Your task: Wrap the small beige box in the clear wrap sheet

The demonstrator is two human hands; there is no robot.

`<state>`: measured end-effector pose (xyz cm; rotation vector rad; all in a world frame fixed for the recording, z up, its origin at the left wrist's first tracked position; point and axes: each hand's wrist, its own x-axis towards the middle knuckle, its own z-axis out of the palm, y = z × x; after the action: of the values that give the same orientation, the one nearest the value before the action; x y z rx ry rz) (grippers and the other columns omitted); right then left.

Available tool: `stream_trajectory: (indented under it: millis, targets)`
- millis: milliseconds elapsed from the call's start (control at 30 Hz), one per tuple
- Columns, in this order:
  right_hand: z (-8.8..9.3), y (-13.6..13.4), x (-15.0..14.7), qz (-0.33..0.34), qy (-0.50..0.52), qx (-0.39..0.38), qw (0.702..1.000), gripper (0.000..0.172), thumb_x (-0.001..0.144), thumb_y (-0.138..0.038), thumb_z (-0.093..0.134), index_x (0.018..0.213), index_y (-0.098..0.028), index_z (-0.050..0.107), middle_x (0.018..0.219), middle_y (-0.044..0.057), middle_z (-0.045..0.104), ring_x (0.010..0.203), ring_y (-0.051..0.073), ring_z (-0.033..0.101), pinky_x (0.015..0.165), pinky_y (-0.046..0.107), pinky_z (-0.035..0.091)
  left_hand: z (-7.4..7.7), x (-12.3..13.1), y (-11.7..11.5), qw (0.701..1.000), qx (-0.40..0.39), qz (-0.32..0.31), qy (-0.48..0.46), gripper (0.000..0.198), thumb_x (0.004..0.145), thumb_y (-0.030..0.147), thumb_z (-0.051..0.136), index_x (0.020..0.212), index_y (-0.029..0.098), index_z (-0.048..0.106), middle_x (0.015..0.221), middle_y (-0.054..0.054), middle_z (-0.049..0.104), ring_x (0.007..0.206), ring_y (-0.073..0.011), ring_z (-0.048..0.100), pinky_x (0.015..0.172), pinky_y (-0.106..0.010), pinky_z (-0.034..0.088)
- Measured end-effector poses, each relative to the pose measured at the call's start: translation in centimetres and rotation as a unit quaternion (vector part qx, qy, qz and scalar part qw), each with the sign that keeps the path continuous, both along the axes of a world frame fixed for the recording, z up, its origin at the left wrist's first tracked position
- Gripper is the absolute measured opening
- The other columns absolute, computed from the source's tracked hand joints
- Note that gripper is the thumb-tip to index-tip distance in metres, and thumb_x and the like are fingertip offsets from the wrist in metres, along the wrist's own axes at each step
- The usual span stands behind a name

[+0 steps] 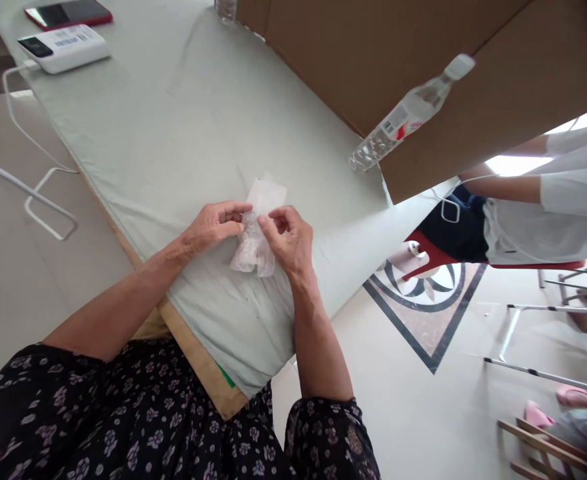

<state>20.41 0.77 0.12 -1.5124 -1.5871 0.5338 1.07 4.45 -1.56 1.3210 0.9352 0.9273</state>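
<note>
A small packet of clear bubble wrap [252,243] lies on the cloth-covered table near its front corner, with a flat whitish upper part. My left hand [216,223] has its thumb and fingertips closed on the packet's left edge. On the other side, my right hand [292,245] pinches the packet's right edge between thumb and curled fingers. What is inside the wrap cannot be made out.
A large cardboard box [333,60] stands at the back right, with a clear plastic bottle [403,120] against it. A white power bank [66,50] with a cable and a red-edged phone [71,13] lie far left. Another person [548,193] sits at right.
</note>
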Motion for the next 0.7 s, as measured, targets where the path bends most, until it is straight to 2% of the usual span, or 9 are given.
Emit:
stream_trajectory:
  millis: [100, 200, 300, 433, 533, 633, 700]
  targets:
    - [0.2, -0.2, -0.7, -0.01, -0.104, -0.005, 0.995, 0.026, 0.086, -0.047, 0.071, 0.098, -0.024, 0.064, 0.084, 0.0, 0.069, 0.079, 0.018, 0.062, 0.086, 0.038, 0.047, 0.5, 0.3, -0.4, 0.999, 0.0, 0.049, 0.018, 0.049, 0.071, 0.038, 0.077, 0.113, 0.014, 0.08, 0.096, -0.008, 0.079, 0.094, -0.0259, 0.072, 0.089, -0.041, 0.059]
    - [-0.3, 0.2, 0.0, -0.035, -0.132, -0.009, 0.991, 0.011, 0.087, -0.032, 0.061, 0.093, -0.023, 0.064, 0.083, 0.0, 0.07, 0.08, 0.018, 0.063, 0.088, 0.039, 0.046, 0.7, 0.6, -0.5, 0.996, -0.003, 0.089, 0.01, 0.047, 0.07, 0.042, 0.077, 0.107, 0.013, 0.08, 0.096, -0.008, 0.079, 0.093, -0.0251, 0.072, 0.088, -0.039, 0.058]
    - [-1.0, 0.7, 1.4, -0.076, -0.053, -0.001, 0.996, 0.011, 0.086, -0.028, 0.053, 0.083, -0.024, 0.062, 0.077, -0.001, 0.068, 0.074, 0.016, 0.06, 0.084, 0.036, 0.046, 0.6, 0.6, -0.2, 0.991, 0.024, 0.127, 0.031, 0.039, 0.072, 0.042, 0.075, 0.1, 0.016, 0.079, 0.093, -0.007, 0.078, 0.085, -0.0207, 0.069, 0.081, -0.035, 0.057]
    - [-1.6, 1.2, 2.3, -0.084, 0.082, -0.011, 0.993, 0.013, 0.083, -0.034, 0.056, 0.08, -0.023, 0.063, 0.072, -0.003, 0.063, 0.069, 0.014, 0.055, 0.074, 0.031, 0.046, 0.6, 0.3, -0.2, 0.961, 0.169, 0.185, 0.118, 0.021, 0.078, 0.041, 0.07, 0.077, 0.02, 0.069, 0.088, -0.004, 0.072, 0.079, -0.0165, 0.063, 0.073, -0.03, 0.052]
    - [-1.8, 1.2, 1.8, -0.077, 0.11, 0.006, 0.991, 0.016, 0.082, -0.037, 0.058, 0.079, -0.023, 0.065, 0.071, -0.003, 0.062, 0.069, 0.013, 0.054, 0.073, 0.03, 0.047, 0.7, 0.5, -0.8, 0.938, 0.251, 0.136, 0.194, 0.03, 0.078, 0.047, 0.073, 0.071, 0.021, 0.061, 0.081, -0.002, 0.066, 0.072, -0.0148, 0.057, 0.069, -0.029, 0.048]
    - [-1.9, 1.2, 1.4, -0.072, 0.113, 0.035, 0.99, 0.019, 0.082, -0.039, 0.059, 0.079, -0.022, 0.067, 0.071, -0.003, 0.062, 0.069, 0.013, 0.055, 0.073, 0.03, 0.047, 0.5, 0.9, -1.3, 0.93, 0.253, 0.061, 0.259, 0.029, 0.074, 0.046, 0.075, 0.073, 0.021, 0.061, 0.081, -0.001, 0.064, 0.066, -0.0128, 0.053, 0.066, -0.029, 0.046]
    - [-2.0, 1.2, 1.5, -0.075, 0.117, 0.043, 0.989, 0.019, 0.082, -0.04, 0.059, 0.079, -0.022, 0.067, 0.072, -0.003, 0.063, 0.07, 0.013, 0.056, 0.075, 0.03, 0.048, 0.4, 0.7, -1.1, 0.933, 0.231, 0.058, 0.27, 0.02, 0.076, 0.037, 0.068, 0.07, 0.021, 0.058, 0.078, 0.0, 0.063, 0.065, -0.013, 0.053, 0.065, -0.03, 0.046]
